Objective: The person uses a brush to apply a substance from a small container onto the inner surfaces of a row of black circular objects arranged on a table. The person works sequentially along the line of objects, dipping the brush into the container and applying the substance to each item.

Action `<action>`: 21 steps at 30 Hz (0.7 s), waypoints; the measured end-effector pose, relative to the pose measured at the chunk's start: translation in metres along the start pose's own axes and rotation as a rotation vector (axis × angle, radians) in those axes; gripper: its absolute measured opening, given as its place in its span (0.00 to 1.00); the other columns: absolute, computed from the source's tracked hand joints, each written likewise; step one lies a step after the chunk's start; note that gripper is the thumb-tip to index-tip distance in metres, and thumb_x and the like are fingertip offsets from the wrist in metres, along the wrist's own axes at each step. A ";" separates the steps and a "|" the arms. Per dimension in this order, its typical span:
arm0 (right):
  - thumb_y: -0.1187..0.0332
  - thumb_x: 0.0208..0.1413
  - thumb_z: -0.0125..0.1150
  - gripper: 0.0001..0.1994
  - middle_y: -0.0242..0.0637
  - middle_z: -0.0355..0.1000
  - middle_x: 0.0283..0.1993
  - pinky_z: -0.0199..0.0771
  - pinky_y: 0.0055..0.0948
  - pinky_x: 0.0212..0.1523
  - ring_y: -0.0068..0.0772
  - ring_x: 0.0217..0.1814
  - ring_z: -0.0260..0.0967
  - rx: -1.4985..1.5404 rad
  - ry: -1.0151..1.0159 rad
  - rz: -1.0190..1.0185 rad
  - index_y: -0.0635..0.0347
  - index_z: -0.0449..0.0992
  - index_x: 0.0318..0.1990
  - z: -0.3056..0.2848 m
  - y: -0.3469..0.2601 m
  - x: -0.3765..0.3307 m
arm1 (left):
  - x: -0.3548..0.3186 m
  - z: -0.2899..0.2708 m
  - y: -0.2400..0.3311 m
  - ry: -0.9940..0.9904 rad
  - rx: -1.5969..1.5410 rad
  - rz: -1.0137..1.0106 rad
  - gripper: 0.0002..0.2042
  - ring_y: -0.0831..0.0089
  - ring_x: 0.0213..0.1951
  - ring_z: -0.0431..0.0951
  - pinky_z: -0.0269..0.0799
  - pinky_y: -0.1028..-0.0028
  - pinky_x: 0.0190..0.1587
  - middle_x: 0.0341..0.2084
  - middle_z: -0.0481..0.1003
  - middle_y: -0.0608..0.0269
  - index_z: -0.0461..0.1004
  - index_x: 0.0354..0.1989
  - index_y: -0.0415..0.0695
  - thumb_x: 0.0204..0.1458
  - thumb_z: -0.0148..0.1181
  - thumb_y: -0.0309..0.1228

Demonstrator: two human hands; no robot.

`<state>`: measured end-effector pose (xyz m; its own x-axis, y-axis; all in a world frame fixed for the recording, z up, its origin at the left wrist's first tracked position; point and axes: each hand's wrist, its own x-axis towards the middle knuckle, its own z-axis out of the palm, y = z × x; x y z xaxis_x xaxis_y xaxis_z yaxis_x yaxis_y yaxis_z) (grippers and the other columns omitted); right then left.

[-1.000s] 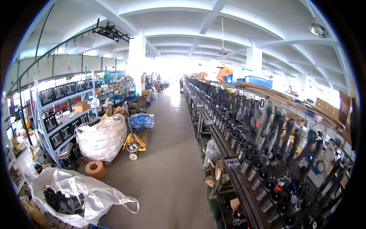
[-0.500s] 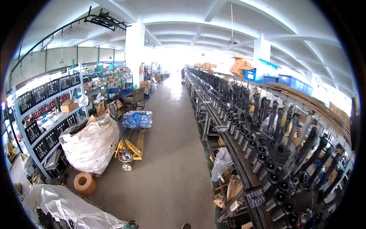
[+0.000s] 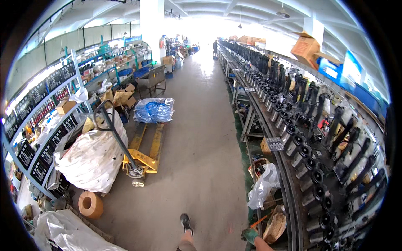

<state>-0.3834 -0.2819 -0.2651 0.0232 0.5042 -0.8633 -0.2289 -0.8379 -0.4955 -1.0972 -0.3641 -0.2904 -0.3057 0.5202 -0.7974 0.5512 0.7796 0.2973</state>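
Note:
My right hand [image 3: 250, 236], in a green and dark work glove, hangs low by the front of the long workbench [image 3: 284, 184]. Its fingers are small and partly dark, so I cannot make out whether they are apart or closed, or whether anything is in them. Just beyond it, an orange stick [image 3: 260, 221] and a crumpled brown bag [image 3: 275, 226] lie under the bench. My left hand is out of view. On the bench stands a long row of silver metal cylinders with black tops [image 3: 307, 178], black upright parts behind them.
A yellow pallet truck [image 3: 142, 159] carries a blue plastic-wrapped bundle [image 3: 153, 110] left of the grey aisle. Beside it are a large white sack [image 3: 94, 157], a brown roll [image 3: 91, 205] and shelving [image 3: 37, 171]. Clear plastic [image 3: 264, 186] hangs from the bench's lower part. My shoe [image 3: 186, 223] is ahead.
The view has tilted down and I am farther forward. My right hand has come in at the lower right, while a green-gloved hand at the lower edge, left of centre, has gone from view.

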 end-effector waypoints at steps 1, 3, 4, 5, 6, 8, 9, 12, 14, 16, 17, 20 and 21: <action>0.61 0.70 0.48 0.14 0.42 0.78 0.47 0.78 0.39 0.43 0.40 0.44 0.77 0.121 -0.008 -0.069 0.60 0.75 0.51 -0.005 -0.033 0.004 | 0.023 0.009 0.032 -0.012 0.016 -0.003 0.27 0.70 0.44 0.79 0.77 0.68 0.45 0.46 0.79 0.55 0.69 0.61 0.45 0.56 0.67 0.44; 0.64 0.71 0.45 0.14 0.43 0.78 0.46 0.79 0.41 0.43 0.43 0.43 0.76 -0.037 0.075 -0.103 0.60 0.75 0.52 -0.008 -0.103 0.025 | 0.066 0.003 0.110 -0.006 0.037 -0.008 0.27 0.70 0.45 0.79 0.77 0.69 0.46 0.46 0.80 0.55 0.69 0.60 0.44 0.56 0.67 0.44; 0.65 0.72 0.43 0.14 0.43 0.77 0.45 0.80 0.42 0.42 0.44 0.42 0.76 -0.121 0.110 -0.112 0.61 0.74 0.52 -0.009 -0.133 0.041 | 0.088 0.002 0.142 0.002 0.060 -0.004 0.27 0.70 0.45 0.79 0.77 0.69 0.47 0.46 0.80 0.56 0.70 0.59 0.44 0.55 0.68 0.45; 0.65 0.72 0.43 0.14 0.45 0.77 0.46 0.79 0.43 0.43 0.46 0.43 0.76 -0.486 0.079 -0.131 0.61 0.74 0.52 -0.010 -0.161 0.062 | 0.117 -0.006 0.180 0.021 0.085 0.014 0.27 0.69 0.45 0.80 0.77 0.70 0.47 0.46 0.80 0.56 0.70 0.58 0.43 0.55 0.68 0.45; 0.64 0.71 0.44 0.14 0.45 0.77 0.46 0.79 0.45 0.43 0.46 0.43 0.76 -0.723 0.085 -0.146 0.60 0.74 0.53 -0.019 -0.171 0.078 | 0.140 -0.011 0.218 0.021 0.128 0.036 0.27 0.69 0.45 0.80 0.77 0.70 0.48 0.46 0.80 0.56 0.71 0.58 0.43 0.55 0.68 0.45; 0.63 0.70 0.46 0.14 0.44 0.76 0.47 0.78 0.47 0.43 0.46 0.43 0.76 -0.426 0.158 0.104 0.59 0.74 0.54 -0.066 -0.162 0.124 | 0.207 -0.011 0.310 0.073 0.357 0.240 0.27 0.69 0.46 0.80 0.77 0.71 0.49 0.45 0.80 0.57 0.72 0.57 0.42 0.55 0.68 0.46; 0.62 0.69 0.47 0.15 0.44 0.76 0.47 0.78 0.49 0.43 0.47 0.44 0.75 -0.103 0.225 0.311 0.58 0.74 0.55 -0.104 -0.152 0.149 | 0.237 -0.008 0.375 0.165 0.703 0.490 0.27 0.68 0.46 0.81 0.77 0.71 0.49 0.45 0.81 0.57 0.72 0.56 0.42 0.54 0.68 0.46; 0.62 0.68 0.53 0.13 0.43 0.75 0.42 0.75 0.48 0.37 0.45 0.38 0.73 0.168 0.238 0.317 0.57 0.74 0.54 -0.094 -0.196 0.191 | 0.282 -0.088 0.587 0.103 0.089 0.605 0.27 0.65 0.50 0.77 0.71 0.64 0.58 0.49 0.78 0.57 0.73 0.54 0.42 0.55 0.66 0.51; 0.63 0.67 0.57 0.12 0.43 0.74 0.37 0.73 0.46 0.31 0.43 0.32 0.71 0.279 0.228 0.211 0.56 0.74 0.53 -0.089 -0.251 0.208 | 0.328 -0.127 0.706 0.209 0.322 0.736 0.28 0.63 0.50 0.80 0.75 0.67 0.53 0.49 0.80 0.55 0.72 0.60 0.43 0.53 0.69 0.44; 0.64 0.67 0.59 0.12 0.43 0.73 0.34 0.73 0.44 0.30 0.41 0.30 0.71 0.391 0.263 0.176 0.55 0.73 0.54 -0.102 -0.271 0.221 | 0.297 -0.132 0.858 0.154 0.014 0.769 0.27 0.63 0.47 0.81 0.75 0.68 0.51 0.47 0.81 0.56 0.72 0.59 0.42 0.53 0.70 0.39; 0.65 0.67 0.58 0.13 0.43 0.73 0.35 0.74 0.44 0.31 0.40 0.32 0.71 0.421 0.252 0.149 0.54 0.71 0.56 -0.111 -0.291 0.245 | 0.308 -0.138 0.905 0.141 -0.125 0.778 0.27 0.63 0.47 0.80 0.75 0.69 0.51 0.47 0.81 0.56 0.71 0.59 0.42 0.53 0.71 0.38; 0.62 0.67 0.54 0.13 0.42 0.75 0.40 0.75 0.49 0.37 0.45 0.38 0.73 0.294 0.211 0.321 0.53 0.73 0.55 -0.128 -0.407 0.342 | 0.370 -0.144 0.953 0.092 -0.417 0.602 0.25 0.62 0.48 0.80 0.75 0.66 0.53 0.48 0.81 0.54 0.71 0.59 0.41 0.55 0.67 0.37; 0.62 0.67 0.53 0.13 0.41 0.75 0.42 0.75 0.51 0.38 0.46 0.40 0.73 0.218 0.179 0.368 0.53 0.74 0.54 -0.137 -0.450 0.383 | 0.398 -0.134 0.944 0.212 -0.264 0.643 0.16 0.66 0.37 0.78 0.71 0.67 0.37 0.38 0.78 0.60 0.71 0.49 0.44 0.56 0.65 0.35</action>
<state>-0.1387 0.2593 -0.3861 0.0656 0.1210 -0.9905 -0.4520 -0.8813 -0.1376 -0.8025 0.6260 -0.2570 -0.1434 0.9394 -0.3113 0.4750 0.3413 0.8111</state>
